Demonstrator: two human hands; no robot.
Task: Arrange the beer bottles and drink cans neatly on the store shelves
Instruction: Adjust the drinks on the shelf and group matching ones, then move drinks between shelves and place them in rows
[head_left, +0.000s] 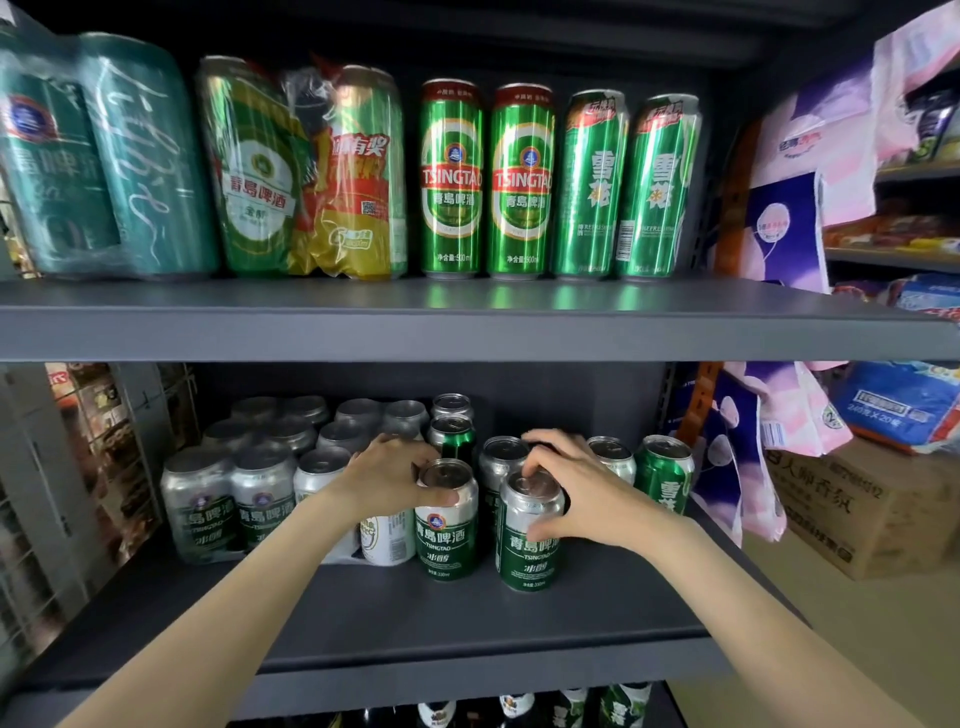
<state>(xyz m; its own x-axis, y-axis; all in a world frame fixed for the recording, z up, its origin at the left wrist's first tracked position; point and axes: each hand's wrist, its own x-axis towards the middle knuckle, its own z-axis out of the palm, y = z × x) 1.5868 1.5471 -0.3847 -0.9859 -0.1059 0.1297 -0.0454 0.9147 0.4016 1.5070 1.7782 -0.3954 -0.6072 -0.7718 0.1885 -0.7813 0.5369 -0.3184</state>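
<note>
On the lower shelf (395, 618) two short green-and-silver Tsingtao cans stand upright near the front. My left hand (387, 475) grips the top of the left can (447, 540), thumb across its rim. My right hand (574, 486) grips the top of the right can (530, 551), fingers curled over the lid. Behind them stand more loose cans (501, 460) and a green Snow can (665, 475) at the right. A white can (387, 538) sits just left of the left can, partly hidden by my left wrist.
A shrink-wrapped pack of silver cans (244, 499) fills the lower shelf's left. The upper shelf (467, 322) carries wrapped packs (301, 176) and several tall green cans (519, 182). Bottle tops (519, 709) show below. Tissue packs (789, 228) and a cardboard box (857, 509) stand at the right.
</note>
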